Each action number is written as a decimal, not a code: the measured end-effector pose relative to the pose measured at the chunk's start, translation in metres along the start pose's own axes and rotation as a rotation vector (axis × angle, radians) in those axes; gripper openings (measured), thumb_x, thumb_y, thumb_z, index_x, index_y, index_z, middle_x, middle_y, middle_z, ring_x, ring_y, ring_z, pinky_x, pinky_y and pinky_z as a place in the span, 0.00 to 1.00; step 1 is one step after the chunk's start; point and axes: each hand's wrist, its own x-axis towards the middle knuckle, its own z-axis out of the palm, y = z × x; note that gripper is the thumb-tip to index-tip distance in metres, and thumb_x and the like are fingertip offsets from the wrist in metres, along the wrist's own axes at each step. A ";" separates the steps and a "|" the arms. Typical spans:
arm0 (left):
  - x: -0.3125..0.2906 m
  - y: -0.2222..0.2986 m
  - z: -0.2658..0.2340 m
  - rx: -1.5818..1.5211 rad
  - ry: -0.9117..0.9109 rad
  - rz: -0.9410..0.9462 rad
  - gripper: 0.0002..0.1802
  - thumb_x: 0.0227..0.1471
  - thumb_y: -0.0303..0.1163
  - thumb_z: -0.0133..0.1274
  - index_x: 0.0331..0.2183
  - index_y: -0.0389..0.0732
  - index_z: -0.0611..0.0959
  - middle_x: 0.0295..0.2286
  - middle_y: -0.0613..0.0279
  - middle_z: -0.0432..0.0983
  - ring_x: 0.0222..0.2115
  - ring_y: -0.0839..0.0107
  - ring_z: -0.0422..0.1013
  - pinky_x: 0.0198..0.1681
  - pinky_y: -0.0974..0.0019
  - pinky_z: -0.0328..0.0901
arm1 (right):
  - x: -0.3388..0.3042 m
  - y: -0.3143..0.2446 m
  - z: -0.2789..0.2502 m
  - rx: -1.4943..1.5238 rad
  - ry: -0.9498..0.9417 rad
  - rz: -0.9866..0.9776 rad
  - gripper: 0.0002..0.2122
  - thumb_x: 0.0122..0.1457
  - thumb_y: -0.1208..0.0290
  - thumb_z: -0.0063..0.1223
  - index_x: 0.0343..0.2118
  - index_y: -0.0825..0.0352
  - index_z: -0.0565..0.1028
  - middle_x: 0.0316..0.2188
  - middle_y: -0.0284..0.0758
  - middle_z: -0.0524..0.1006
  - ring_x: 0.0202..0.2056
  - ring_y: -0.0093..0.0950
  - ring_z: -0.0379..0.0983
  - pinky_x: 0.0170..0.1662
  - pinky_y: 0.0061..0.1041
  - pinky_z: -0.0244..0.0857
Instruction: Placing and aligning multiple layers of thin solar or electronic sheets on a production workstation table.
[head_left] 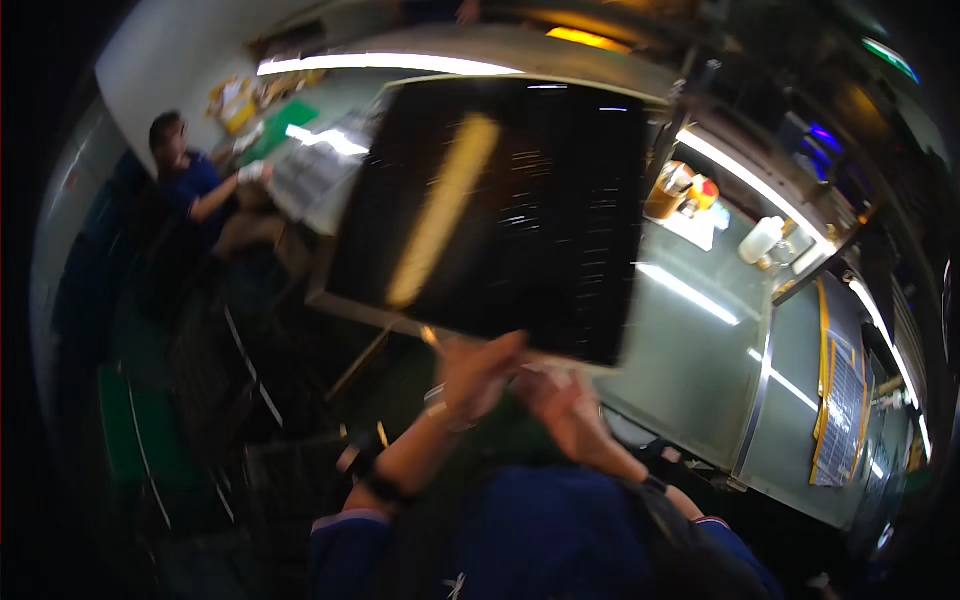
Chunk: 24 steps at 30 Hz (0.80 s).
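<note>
A large, glossy dark rectangular panel (540,220) with a pale rim is held up in front of me, tilted. A yellow band of light and several small streaks gleam on its face. My left hand (475,375) is closed on its near edge, the thumb lying along the front. Close beside it, my right hand (568,405) grips the same edge nearer its right corner. Both hands are blurred, and some fingers are hidden at the edge.
At the left a seated person (195,185) in a dark blue top works at a table with a green mat (280,130). A glass-like worktop (690,350) lies to the right, bearing a white bottle (762,238). Farther right is a gridded panel (842,410) with yellow edging.
</note>
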 end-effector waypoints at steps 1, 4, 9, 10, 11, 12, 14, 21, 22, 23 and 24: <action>0.010 -0.024 0.023 0.101 0.035 -0.131 0.02 0.48 0.24 0.56 0.27 0.34 0.81 0.23 0.60 0.76 0.22 0.72 0.73 0.25 0.70 0.69 | -0.003 -0.014 -0.004 0.146 0.012 -0.147 0.20 0.63 0.61 0.43 0.51 0.71 0.64 0.49 0.40 0.69 0.51 0.30 0.65 0.54 0.30 0.61; 0.019 -0.097 0.050 0.024 -0.058 -0.244 0.07 0.48 0.24 0.58 0.32 0.36 0.80 0.29 0.60 0.78 0.27 0.74 0.75 0.30 0.70 0.71 | -0.023 -0.069 -0.012 -0.013 0.526 -0.275 0.17 0.62 0.60 0.43 0.47 0.68 0.68 0.44 0.37 0.74 0.46 0.27 0.70 0.48 0.28 0.66; -0.003 -0.141 0.027 0.361 -0.514 -0.685 0.20 0.50 0.35 0.58 0.43 0.33 0.78 0.35 0.59 0.78 0.33 0.76 0.74 0.36 0.71 0.72 | -0.116 -0.110 -0.131 0.049 0.907 -0.267 0.11 0.61 0.65 0.47 0.35 0.69 0.73 0.34 0.35 0.77 0.36 0.26 0.75 0.41 0.23 0.71; -0.012 -0.140 0.009 0.441 -0.538 -0.709 0.21 0.51 0.34 0.57 0.45 0.32 0.77 0.36 0.58 0.78 0.34 0.75 0.74 0.36 0.71 0.72 | -0.142 -0.114 -0.159 0.092 0.968 -0.240 0.10 0.61 0.66 0.47 0.33 0.69 0.73 0.33 0.36 0.77 0.35 0.26 0.75 0.40 0.23 0.72; -0.017 -0.137 -0.009 0.488 -0.432 -0.766 0.18 0.52 0.31 0.55 0.44 0.32 0.77 0.36 0.57 0.78 0.34 0.73 0.75 0.37 0.71 0.72 | -0.178 -0.115 -0.196 0.099 0.939 -0.205 0.10 0.61 0.66 0.46 0.33 0.69 0.73 0.33 0.36 0.77 0.36 0.27 0.75 0.40 0.24 0.73; -0.022 -0.138 -0.034 0.553 -0.197 -0.714 0.16 0.49 0.28 0.56 0.41 0.31 0.79 0.33 0.57 0.79 0.30 0.73 0.76 0.32 0.72 0.72 | -0.200 -0.114 -0.213 0.111 1.021 -0.170 0.10 0.61 0.67 0.46 0.33 0.69 0.73 0.34 0.36 0.77 0.36 0.28 0.75 0.40 0.25 0.73; -0.028 -0.130 -0.087 0.435 0.349 -0.385 0.08 0.50 0.25 0.54 0.34 0.33 0.79 0.27 0.54 0.77 0.25 0.71 0.75 0.25 0.71 0.70 | -0.232 -0.109 -0.231 0.209 1.131 -0.154 0.10 0.61 0.65 0.45 0.34 0.68 0.74 0.33 0.36 0.78 0.36 0.29 0.76 0.37 0.27 0.75; -0.003 -0.053 -0.176 0.080 0.806 -0.369 0.15 0.50 0.45 0.56 0.29 0.43 0.76 0.25 0.64 0.74 0.30 0.71 0.73 0.35 0.67 0.69 | -0.235 -0.105 -0.229 0.329 1.179 -0.084 0.08 0.59 0.68 0.49 0.33 0.67 0.74 0.33 0.38 0.78 0.37 0.32 0.76 0.41 0.30 0.74; 0.003 -0.057 -0.187 0.127 0.757 -0.356 0.13 0.50 0.42 0.57 0.28 0.42 0.77 0.25 0.65 0.74 0.29 0.72 0.73 0.32 0.70 0.69 | -0.240 -0.104 -0.233 0.337 1.166 -0.064 0.08 0.59 0.68 0.50 0.33 0.67 0.74 0.33 0.38 0.78 0.36 0.31 0.76 0.41 0.30 0.74; 0.008 -0.061 -0.197 0.239 0.734 -0.354 0.09 0.52 0.37 0.56 0.27 0.43 0.77 0.24 0.67 0.74 0.26 0.75 0.73 0.28 0.76 0.68 | -0.243 -0.102 -0.237 0.345 1.159 -0.051 0.07 0.59 0.68 0.50 0.33 0.67 0.74 0.33 0.38 0.78 0.36 0.30 0.76 0.40 0.29 0.74; 0.011 -0.060 -0.200 0.327 0.695 -0.379 0.08 0.52 0.35 0.55 0.26 0.43 0.77 0.23 0.67 0.74 0.25 0.77 0.73 0.26 0.78 0.68 | -0.246 -0.099 -0.242 0.357 1.157 -0.046 0.08 0.59 0.68 0.50 0.33 0.67 0.74 0.33 0.37 0.78 0.35 0.30 0.77 0.40 0.28 0.74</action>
